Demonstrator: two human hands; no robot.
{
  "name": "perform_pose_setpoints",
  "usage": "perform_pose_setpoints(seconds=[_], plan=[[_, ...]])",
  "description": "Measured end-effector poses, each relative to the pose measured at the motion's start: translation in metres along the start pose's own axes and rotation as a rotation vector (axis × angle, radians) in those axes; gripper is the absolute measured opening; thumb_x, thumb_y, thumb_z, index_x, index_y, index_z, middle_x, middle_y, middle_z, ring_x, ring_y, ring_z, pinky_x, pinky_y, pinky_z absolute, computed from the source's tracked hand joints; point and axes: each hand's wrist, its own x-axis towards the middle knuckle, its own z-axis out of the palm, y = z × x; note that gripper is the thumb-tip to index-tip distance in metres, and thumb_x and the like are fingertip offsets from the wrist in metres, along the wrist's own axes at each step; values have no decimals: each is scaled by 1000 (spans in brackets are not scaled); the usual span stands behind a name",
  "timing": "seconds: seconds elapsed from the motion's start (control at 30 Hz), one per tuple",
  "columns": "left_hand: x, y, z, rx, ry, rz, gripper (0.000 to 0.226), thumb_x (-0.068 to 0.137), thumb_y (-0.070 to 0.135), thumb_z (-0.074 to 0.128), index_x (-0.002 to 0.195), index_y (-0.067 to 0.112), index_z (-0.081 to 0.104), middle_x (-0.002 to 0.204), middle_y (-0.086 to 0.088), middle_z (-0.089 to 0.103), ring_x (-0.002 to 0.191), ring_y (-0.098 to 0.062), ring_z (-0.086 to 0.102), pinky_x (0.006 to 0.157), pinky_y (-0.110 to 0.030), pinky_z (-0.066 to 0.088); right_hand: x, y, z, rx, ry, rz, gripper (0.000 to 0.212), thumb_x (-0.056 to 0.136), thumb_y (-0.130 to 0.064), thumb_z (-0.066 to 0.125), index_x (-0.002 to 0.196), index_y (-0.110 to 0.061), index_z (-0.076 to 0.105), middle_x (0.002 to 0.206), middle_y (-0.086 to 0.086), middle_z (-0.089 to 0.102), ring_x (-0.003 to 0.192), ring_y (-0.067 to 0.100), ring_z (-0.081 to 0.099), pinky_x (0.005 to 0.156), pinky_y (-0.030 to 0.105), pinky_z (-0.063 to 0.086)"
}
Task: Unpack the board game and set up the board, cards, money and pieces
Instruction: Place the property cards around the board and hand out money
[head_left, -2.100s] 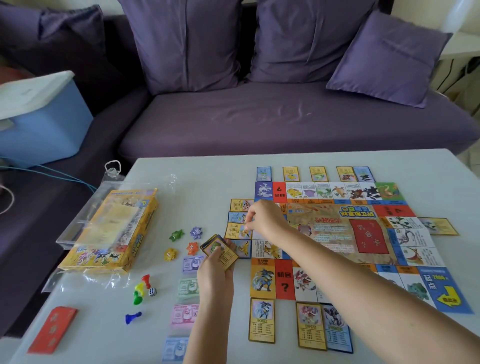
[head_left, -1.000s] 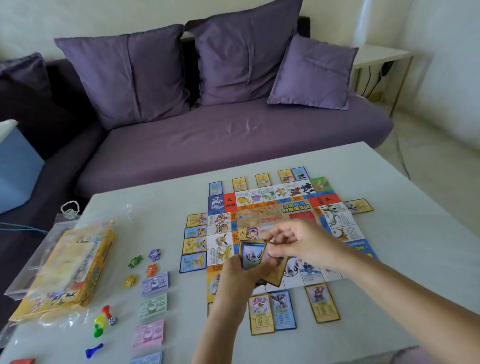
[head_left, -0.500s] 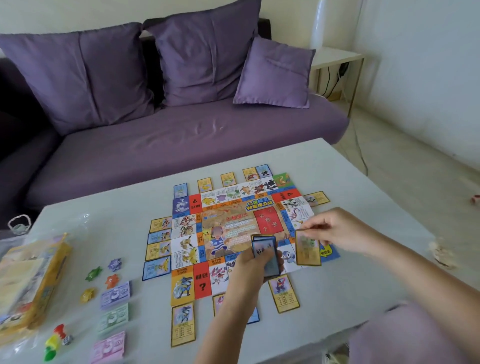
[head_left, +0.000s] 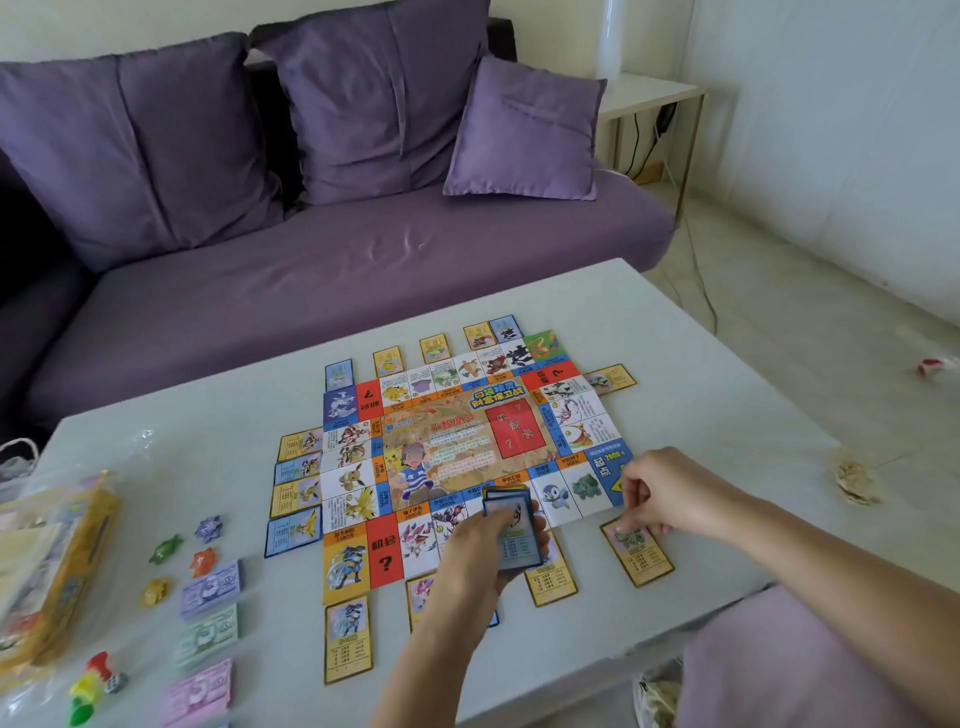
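The board (head_left: 467, 447) lies flat and unfolded in the middle of the bench (head_left: 701, 405). Single cards ring it: 5 along its 12 o'clock edge (head_left: 435, 347), 4 down its 9 o'clock edge (head_left: 295, 496), 1 near its 2 o'clock corner (head_left: 610, 379), and several along its 6 o'clock edge (head_left: 348, 639), some partly hidden by the left forearm.

The left hand (head_left: 483, 551) hovers over the board's 6 o'clock edge, its fingers and thumb wrapped around a small stack of cards (head_left: 511, 530) with a blue-bordered card on top. The right hand (head_left: 660, 493) is at the board's 4 o'clock corner. Its curled fingers pinch the far end of a yellow-bordered card (head_left: 636, 551), which lies flat on the bench just beside the board.

Out at 8 o'clock from the board sit 4 star-shaped pieces: purple (head_left: 209, 528), green (head_left: 166, 549), orange (head_left: 203, 561) and yellow (head_left: 156, 592). Nearer the bench's front edge, money is stacked in a line: purple (head_left: 210, 590), green (head_left: 208, 636), then pink (head_left: 197, 693). At 7 o'clock, coloured pawns (head_left: 91, 686) cluster beside a die (head_left: 115, 683). The yellow game box (head_left: 47, 571), inside a clear plastic bag, rests at the bench's 9 o'clock end.

A purple sofa (head_left: 337, 280) with cushions stands beyond the bench at 12 o'clock.
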Motion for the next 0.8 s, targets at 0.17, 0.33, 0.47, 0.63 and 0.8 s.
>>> perform_pose_setpoints(seconds=[0.17,0.33,0.47,0.63,0.8], plan=[[-3,-1,-3,-51,-59,-6,23,96,8,43,106,-3,62,80,-16,69,73,-29,65,67,-37,57,1,-2,3,-58,13,13,35,72,-32,82,74,-13,53,63,-5,62,45,5,55,46,17,43],[-5,1,-6,-99,-67,-14,26,96,8,42,106,-4,62,80,-17,68,72,-30,64,63,-37,58,1,-7,4,-167,34,-9,40,74,-40,78,69,-18,45,68,-6,56,49,5,50,45,15,35],[-5,1,-9,-126,-77,-25,28,95,9,40,111,-4,60,85,-19,67,75,-31,63,65,-38,58,1,-10,4,-197,53,-10,41,75,-39,78,68,-18,44,68,-8,52,52,4,47,45,15,33],[-4,-3,-12,-160,-72,-32,29,96,7,41,117,-6,56,96,-22,66,87,-34,63,64,-39,60,2,-11,6,-197,58,-22,41,77,-38,77,68,-19,43,69,-10,50,55,1,47,46,13,32],[-7,-3,-10,-146,-61,-34,25,96,7,42,105,-5,62,93,-22,66,88,-33,63,67,-38,59,3,-11,6,-200,62,-30,41,77,-39,76,68,-19,42,71,-9,51,56,3,47,47,14,33]])
